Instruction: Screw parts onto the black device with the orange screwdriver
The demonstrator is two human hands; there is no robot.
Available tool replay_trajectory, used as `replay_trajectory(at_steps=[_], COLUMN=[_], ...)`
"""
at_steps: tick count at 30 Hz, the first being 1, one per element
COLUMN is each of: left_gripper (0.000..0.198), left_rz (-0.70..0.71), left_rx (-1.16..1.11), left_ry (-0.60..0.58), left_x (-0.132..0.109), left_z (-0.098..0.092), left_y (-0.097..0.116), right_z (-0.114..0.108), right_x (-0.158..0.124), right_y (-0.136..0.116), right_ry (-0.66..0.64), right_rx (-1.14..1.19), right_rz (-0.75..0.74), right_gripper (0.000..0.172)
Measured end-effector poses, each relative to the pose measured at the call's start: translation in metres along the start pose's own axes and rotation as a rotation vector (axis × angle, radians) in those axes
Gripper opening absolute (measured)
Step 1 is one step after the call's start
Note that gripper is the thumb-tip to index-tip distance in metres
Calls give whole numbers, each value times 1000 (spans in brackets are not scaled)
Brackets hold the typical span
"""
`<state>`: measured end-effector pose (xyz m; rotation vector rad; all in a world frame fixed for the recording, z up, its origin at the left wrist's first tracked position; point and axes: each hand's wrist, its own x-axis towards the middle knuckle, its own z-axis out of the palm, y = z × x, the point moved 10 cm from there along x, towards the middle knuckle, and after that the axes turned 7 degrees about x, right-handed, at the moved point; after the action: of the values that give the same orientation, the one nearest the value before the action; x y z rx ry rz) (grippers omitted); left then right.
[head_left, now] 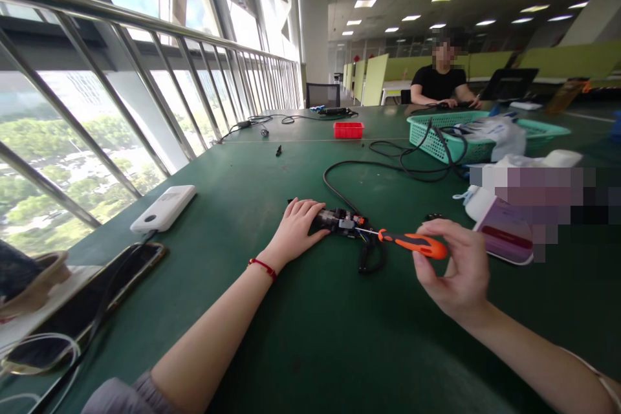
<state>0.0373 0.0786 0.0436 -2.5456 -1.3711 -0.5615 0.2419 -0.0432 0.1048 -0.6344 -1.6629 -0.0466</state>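
A black corded device (334, 218) lies on the green table, with inner parts and thin coloured wires exposed. My left hand (299, 226) rests over its left end, fingers curled round it, hiding that part. A screwdriver (410, 242) with an orange and black handle is held in my right hand (456, 265), pinched near the handle's end between thumb and fingers. Its thin shaft points left, and the tip is at the device's wired middle; whether it touches a screw I cannot tell. A black loop-shaped part (371, 260) sits just below the wires.
From the device a black cable (339, 171) runs back toward a teal basket (436, 142) holding bags. A red box (348, 130) stands further back. At left lie a white power bank (165, 207) and a phone (87, 310). A person (440, 81) sits across the table.
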Motion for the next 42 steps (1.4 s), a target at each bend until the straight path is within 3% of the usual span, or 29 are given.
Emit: replay_trajectory(at_steps=[2,7,14,20,26,33,39,42], left_gripper=[48,48,50,55,55,55,49,47], left_rz=[-3,-4,-6,-13,-7,-7,-9,-4], left_rx=[4,9,2,9,13,15,-2,-5], left_ry=[-2,-10,-7,-7,1,-5,5,15], left_x=[0,1,0,0,0,0,0,0], left_z=[-1,0,0,0,1,2,0,-1], left_y=[0,1,0,-1,-1,0,0,0], right_z=[-1,10,0,8,1,6,0,5], right_x=[-1,1,-2,0,0,3,5,8], right_y=[2,-2,0,-7,-2,-11,-5,-8], right_ry=[9,-117,-3,-86,-9,-72,-66,-159], right_rx=[6,-72,-8,-108,-54,-160,-80,-159], right_rz=[7,-3,-38,-84,-43,-96,19,3], right_gripper=[40,30,45,32,44,29,50,32])
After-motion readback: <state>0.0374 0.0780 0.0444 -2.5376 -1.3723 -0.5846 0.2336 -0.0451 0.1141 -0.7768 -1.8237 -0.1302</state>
